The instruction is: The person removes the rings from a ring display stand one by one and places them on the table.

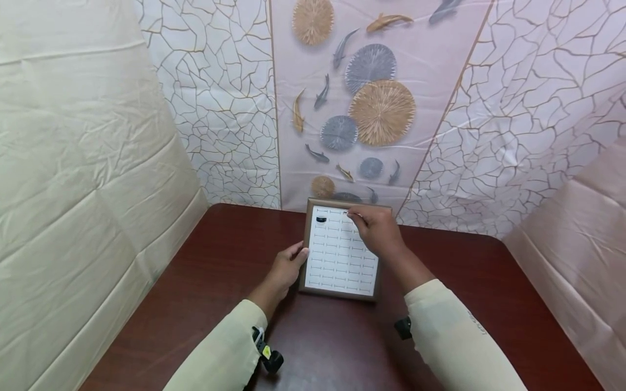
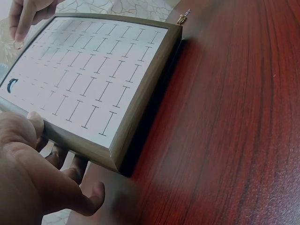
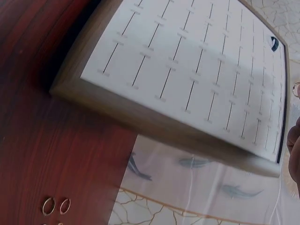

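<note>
A wood-framed ring display board (image 1: 337,260) with a white slotted face stands tilted on the table. One black ring (image 1: 320,220) sits in a slot near its upper left. My left hand (image 1: 283,271) grips the board's left edge, thumb at the front and fingers behind the frame (image 2: 84,146). At the board's top, my right hand (image 1: 379,231) pinches a small gold-coloured ring (image 3: 296,89) close to the upper row of slots. In the right wrist view only part of that hand shows, at the right edge.
Several gold-coloured rings (image 3: 48,206) lie on the dark red wooden table (image 1: 210,260) beyond the board's right side. A patterned cloth (image 1: 235,108) hangs behind the table, and plain cream cloth (image 1: 88,190) hangs along the left.
</note>
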A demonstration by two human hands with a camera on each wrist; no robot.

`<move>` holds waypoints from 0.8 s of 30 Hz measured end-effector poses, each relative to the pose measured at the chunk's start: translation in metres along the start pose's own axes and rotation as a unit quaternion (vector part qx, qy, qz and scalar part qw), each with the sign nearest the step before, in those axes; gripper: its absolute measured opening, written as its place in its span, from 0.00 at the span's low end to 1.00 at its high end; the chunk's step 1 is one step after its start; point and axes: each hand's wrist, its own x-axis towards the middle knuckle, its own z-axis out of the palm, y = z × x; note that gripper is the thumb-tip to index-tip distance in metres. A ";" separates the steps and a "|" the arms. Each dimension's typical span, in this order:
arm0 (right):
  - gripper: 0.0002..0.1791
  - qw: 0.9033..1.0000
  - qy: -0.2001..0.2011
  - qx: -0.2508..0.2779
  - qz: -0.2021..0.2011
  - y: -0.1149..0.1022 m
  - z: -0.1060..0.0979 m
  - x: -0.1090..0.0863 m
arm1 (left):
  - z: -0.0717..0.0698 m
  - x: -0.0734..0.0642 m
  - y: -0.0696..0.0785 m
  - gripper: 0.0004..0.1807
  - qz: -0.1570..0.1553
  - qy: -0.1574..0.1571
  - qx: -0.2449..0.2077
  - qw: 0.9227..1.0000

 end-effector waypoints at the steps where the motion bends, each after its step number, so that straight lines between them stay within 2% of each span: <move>1: 0.07 1.000 -0.001 -0.004 0.003 0.001 -0.002 -0.001 | 0.000 0.000 0.000 0.30 0.001 0.000 0.002 1.000; 19: 0.05 0.996 0.014 -0.022 0.085 0.022 -0.038 -0.032 | 0.000 -0.001 0.001 0.29 0.005 0.002 0.002 1.000; 24: 0.03 0.996 0.024 -0.028 0.081 0.036 -0.046 -0.045 | 0.001 -0.001 0.000 0.29 0.004 0.002 0.004 1.000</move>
